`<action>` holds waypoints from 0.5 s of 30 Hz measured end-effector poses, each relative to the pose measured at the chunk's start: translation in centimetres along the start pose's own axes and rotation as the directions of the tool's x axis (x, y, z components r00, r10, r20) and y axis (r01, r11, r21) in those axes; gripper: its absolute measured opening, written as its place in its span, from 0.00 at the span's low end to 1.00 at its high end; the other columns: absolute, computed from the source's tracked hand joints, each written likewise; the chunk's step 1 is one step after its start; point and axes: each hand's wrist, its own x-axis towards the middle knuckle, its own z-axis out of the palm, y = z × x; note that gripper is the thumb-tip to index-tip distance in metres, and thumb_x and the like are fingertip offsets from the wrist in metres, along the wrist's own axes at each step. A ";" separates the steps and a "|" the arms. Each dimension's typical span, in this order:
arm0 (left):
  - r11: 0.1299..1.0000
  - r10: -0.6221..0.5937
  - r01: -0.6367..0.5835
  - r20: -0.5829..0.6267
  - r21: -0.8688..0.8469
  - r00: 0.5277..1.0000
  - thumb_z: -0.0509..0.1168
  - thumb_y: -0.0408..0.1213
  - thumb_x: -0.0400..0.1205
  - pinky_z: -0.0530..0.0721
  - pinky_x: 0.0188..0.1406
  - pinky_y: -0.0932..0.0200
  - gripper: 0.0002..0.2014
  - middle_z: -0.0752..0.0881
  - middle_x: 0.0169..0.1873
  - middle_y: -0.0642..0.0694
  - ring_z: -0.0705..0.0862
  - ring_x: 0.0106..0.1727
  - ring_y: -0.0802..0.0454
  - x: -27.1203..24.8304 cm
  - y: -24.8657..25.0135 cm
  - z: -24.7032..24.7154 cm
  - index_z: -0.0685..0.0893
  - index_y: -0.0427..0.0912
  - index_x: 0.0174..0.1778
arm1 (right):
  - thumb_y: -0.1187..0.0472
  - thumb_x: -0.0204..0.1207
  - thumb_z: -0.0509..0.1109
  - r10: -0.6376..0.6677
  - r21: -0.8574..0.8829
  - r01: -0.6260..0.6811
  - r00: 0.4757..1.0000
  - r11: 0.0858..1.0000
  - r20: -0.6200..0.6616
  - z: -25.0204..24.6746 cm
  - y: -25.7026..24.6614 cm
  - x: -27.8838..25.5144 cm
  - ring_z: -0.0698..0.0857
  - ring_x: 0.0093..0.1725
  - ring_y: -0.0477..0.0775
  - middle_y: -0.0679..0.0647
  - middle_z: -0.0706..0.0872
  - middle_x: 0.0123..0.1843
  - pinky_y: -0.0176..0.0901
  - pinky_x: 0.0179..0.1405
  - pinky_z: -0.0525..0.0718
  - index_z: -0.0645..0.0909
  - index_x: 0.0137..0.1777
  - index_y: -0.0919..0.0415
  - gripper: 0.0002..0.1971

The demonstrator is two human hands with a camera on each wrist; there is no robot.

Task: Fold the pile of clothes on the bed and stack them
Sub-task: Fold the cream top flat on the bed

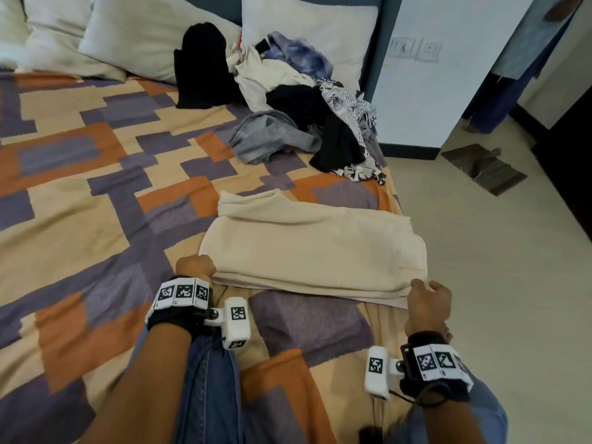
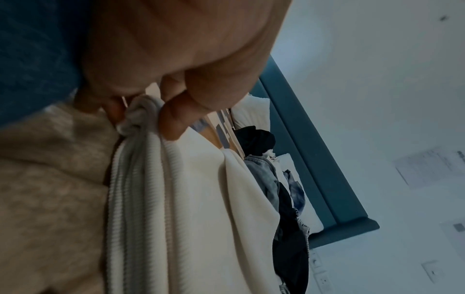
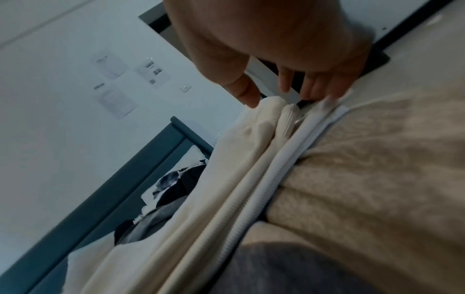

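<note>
I am holding the cream garment (image 1: 312,248) by its near edge, one hand at each end. My left hand (image 1: 196,267) is pinching the left corner; in the left wrist view the ribbed hem is bunched between thumb and fingers (image 2: 173,121). My right hand (image 1: 427,301) is gripping the right corner at the bed's edge; in the right wrist view the fingertips (image 3: 247,95) are resting on the layered folds, thumb side hidden, so I cannot tell how firm the grip is. The hands are well apart, the garment's full width between them. The garment is lying partly folded, in several layers, on the patterned bedspread (image 1: 96,193), near side of the bed. The unfolded pile of clothes (image 1: 298,107) is sitting farther up, against the pillows (image 1: 144,36), beside the blue headboard (image 2: 312,169).
</note>
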 end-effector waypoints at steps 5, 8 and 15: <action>0.935 -0.057 0.060 0.020 -0.350 0.998 0.65 0.34 0.84 0.83 0.44 0.57 0.19 0.81 0.67 0.31 0.81 0.67 0.34 1.5 -1.1 0.0 0.79 0.28 0.69 | 0.32 0.76 0.66 0.043 -0.417 0.040 0.981 0.908 0.189 0.9 -0.5 -0.1 0.69 0.75 0.73 0.72 0.70 0.75 0.64 0.73 0.65 0.65 0.77 0.68 0.44; 0.902 -0.077 0.046 -0.055 -0.428 0.995 0.69 0.44 0.82 0.85 0.54 0.41 0.20 0.85 0.58 0.29 0.85 0.56 0.31 0.8 -1.2 0.2 0.83 0.29 0.59 | 0.34 0.75 0.68 0.035 -0.388 0.064 0.969 0.920 0.243 1.7 -1.1 1.8 0.73 0.73 0.72 0.71 0.74 0.74 0.63 0.74 0.68 0.67 0.75 0.72 0.44; 0.647 -0.111 0.024 -0.063 -0.762 0.992 0.78 0.36 0.73 0.84 0.45 0.22 0.20 0.86 0.53 0.37 0.87 0.48 0.34 1.0 -2.1 0.1 0.78 0.47 0.58 | 0.46 0.69 0.80 0.122 0.138 -0.160 0.960 0.977 0.250 1.6 -0.7 2.6 0.83 0.56 0.68 0.61 0.81 0.61 0.53 0.37 0.88 0.75 0.66 0.60 0.31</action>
